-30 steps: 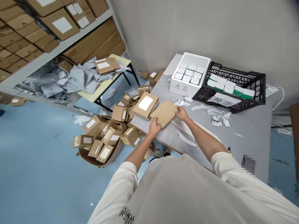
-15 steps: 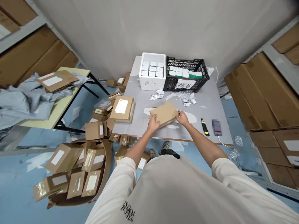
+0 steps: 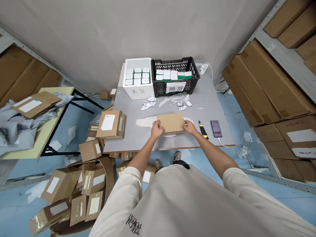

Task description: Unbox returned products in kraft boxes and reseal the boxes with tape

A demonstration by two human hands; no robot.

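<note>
A flat brown cardboard box [image 3: 171,122] is at the front middle of the grey table [image 3: 130,138], lying over torn white patches. My left hand [image 3: 157,129] grips its left end, and my right hand [image 3: 189,126] grips its right end. The fingers of both hands are closed on the cardboard edges, and some fingertips are hidden. To the right of my right hand lies a black and yellow utility knife [image 3: 203,130], with a phone [image 3: 216,128] beside it on a white cable. Left of my left hand sits a labelled carton [image 3: 108,123].
At the table's back stand a white foam bin [image 3: 138,91] and a black crate [image 3: 158,89], both holding small white boxes. Crumpled paper [image 3: 148,104] and plastic wrap [image 3: 179,98] lie before them. Parcels fill a large carton [image 3: 110,174] on the floor. Shelves with big boxes [image 3: 274,89] flank the right.
The flat box has turned from a slant to nearly square with the table's front edge, both hands still holding its ends. My view has shifted, so the surroundings appear further left.
</note>
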